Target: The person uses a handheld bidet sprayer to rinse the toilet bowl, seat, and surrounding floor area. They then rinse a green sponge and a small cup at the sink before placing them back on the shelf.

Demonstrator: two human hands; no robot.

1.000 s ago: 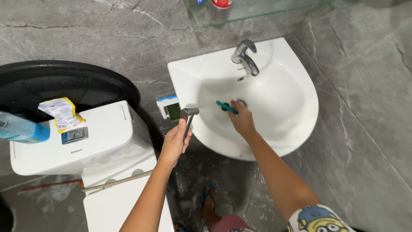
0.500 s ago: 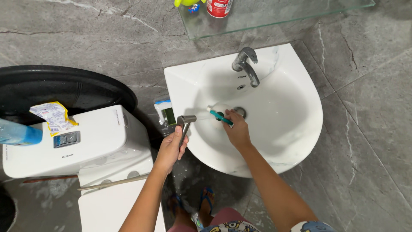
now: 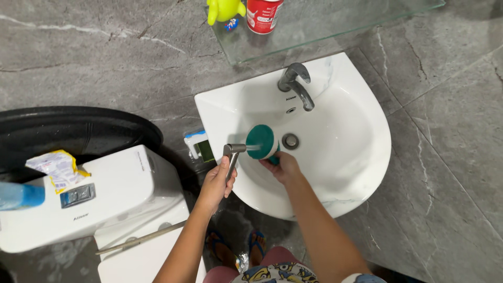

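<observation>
- Two hands are working over the white sink [image 3: 361, 157]: your left hand [image 3: 216, 183] is clenching the metal sprayer [image 3: 230, 154], aiming toward your right.
- Your right hand [image 3: 283, 166] is gripping the teal round brush [image 3: 261, 141] from below, just beside the nozzle.
- Wet plastic is probably feeling light, stiff and slippery; keep holding its back.

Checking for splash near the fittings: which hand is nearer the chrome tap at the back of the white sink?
Right. The right hand is inside the white sink below the chrome tap; the left hand is outside the sink's left rim.
</observation>
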